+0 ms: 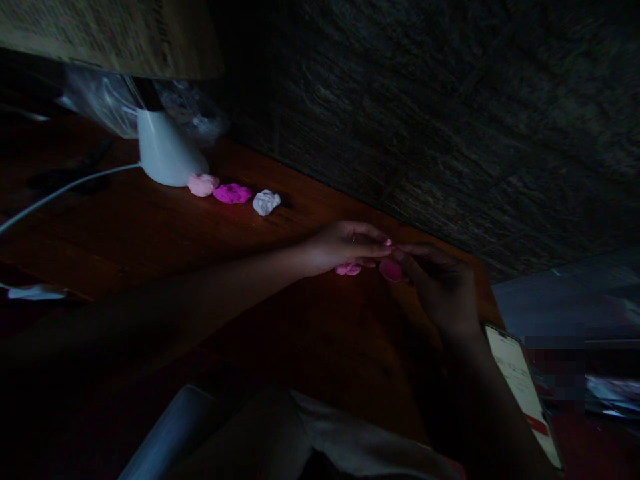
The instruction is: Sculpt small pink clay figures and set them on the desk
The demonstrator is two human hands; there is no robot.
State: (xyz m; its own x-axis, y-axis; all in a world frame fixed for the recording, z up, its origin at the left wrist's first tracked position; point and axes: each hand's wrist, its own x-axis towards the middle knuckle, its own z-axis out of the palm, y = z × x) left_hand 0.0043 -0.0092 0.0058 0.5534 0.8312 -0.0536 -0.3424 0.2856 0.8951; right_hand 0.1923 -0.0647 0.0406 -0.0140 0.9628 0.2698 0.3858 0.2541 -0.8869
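Note:
My left hand [345,247] pinches a tiny bit of pink clay [388,243] between its fingertips. Its thumb and forefinger point right, close to the fingers of my right hand [440,277]. The right fingers are pressed together at the same small bit. Just under the fingertips is a flat pink piece [391,270], beside the right thumb. A lump of pink clay [348,268] lies below my left fingers. Farther left on the wooden table sit a pale pink lump [203,185], a magenta lump [233,193] and a white lump [266,202].
A lamp with a white base [167,150] and a printed shade [115,33] stands at the upper left, its cable running left. Clear plastic lies behind it. A dark stone wall [400,113] borders the wooden table [310,333]. A lit phone [523,393] is at the right.

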